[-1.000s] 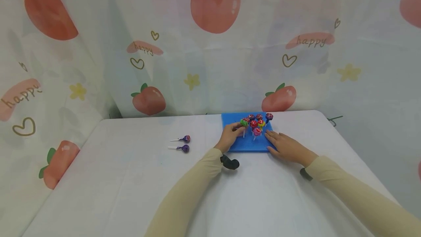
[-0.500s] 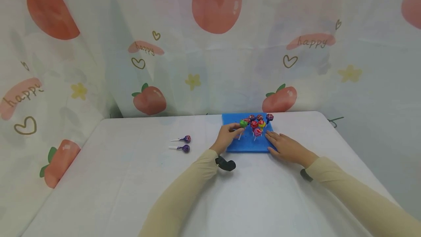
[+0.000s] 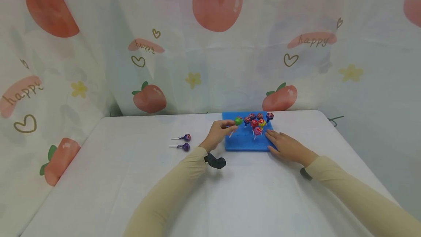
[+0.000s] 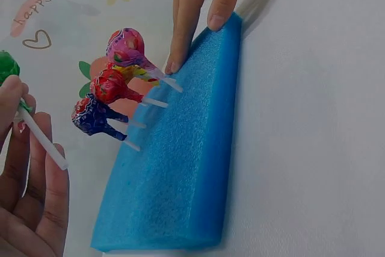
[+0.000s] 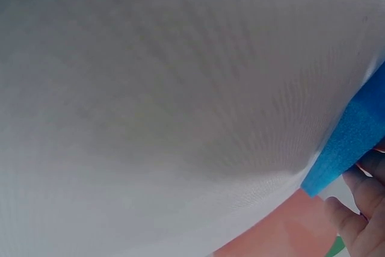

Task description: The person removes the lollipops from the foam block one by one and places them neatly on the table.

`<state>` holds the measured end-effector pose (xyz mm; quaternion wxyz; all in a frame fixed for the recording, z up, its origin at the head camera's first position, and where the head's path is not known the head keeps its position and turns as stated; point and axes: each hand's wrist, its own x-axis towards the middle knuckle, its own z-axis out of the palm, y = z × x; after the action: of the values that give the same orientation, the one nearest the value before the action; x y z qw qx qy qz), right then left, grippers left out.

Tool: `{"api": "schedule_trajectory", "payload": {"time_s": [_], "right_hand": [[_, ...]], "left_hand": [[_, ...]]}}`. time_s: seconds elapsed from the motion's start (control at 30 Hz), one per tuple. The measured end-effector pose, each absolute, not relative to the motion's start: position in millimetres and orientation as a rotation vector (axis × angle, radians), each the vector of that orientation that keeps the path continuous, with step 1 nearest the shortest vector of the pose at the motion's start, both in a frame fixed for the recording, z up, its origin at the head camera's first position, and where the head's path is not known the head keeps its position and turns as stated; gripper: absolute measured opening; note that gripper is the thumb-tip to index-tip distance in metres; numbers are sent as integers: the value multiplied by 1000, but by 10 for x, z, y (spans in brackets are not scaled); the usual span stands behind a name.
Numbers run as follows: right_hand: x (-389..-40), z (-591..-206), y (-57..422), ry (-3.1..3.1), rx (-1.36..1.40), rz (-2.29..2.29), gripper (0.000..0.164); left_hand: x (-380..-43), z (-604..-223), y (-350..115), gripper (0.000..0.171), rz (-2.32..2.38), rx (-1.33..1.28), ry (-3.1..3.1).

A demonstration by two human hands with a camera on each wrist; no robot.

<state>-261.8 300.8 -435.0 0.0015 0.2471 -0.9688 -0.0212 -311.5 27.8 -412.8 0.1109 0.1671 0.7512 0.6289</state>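
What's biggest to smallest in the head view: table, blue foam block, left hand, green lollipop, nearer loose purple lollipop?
1. Table
2. Blue foam block
3. Left hand
4. Green lollipop, nearer loose purple lollipop: too alike to rank

Right of centre in the head view, the green lollipop (image 3: 238, 121) had a white stick (image 4: 45, 139); the block (image 3: 246, 144) was bright blue, the clustered lollipops (image 3: 254, 123) red, pink, yellow and dark blue. Purple coloured the pair of lollipops (image 3: 186, 147) left of centre. Beige sleeves (image 3: 171, 193) crossed the white tabletop (image 3: 98, 193) below; red peaches (image 3: 217, 4) and yellow flowers (image 3: 193, 80) patterned the pale backdrop (image 3: 246, 54) above.
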Motion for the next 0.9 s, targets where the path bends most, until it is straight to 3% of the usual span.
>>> {"api": "schedule_trajectory", "payload": {"time_s": [0.9], "right_hand": [[-2624,-4357,3003,-3047,759,-66,58]], "left_hand": [[-2854,-4140,-577,20,1553,413,2370]]}}
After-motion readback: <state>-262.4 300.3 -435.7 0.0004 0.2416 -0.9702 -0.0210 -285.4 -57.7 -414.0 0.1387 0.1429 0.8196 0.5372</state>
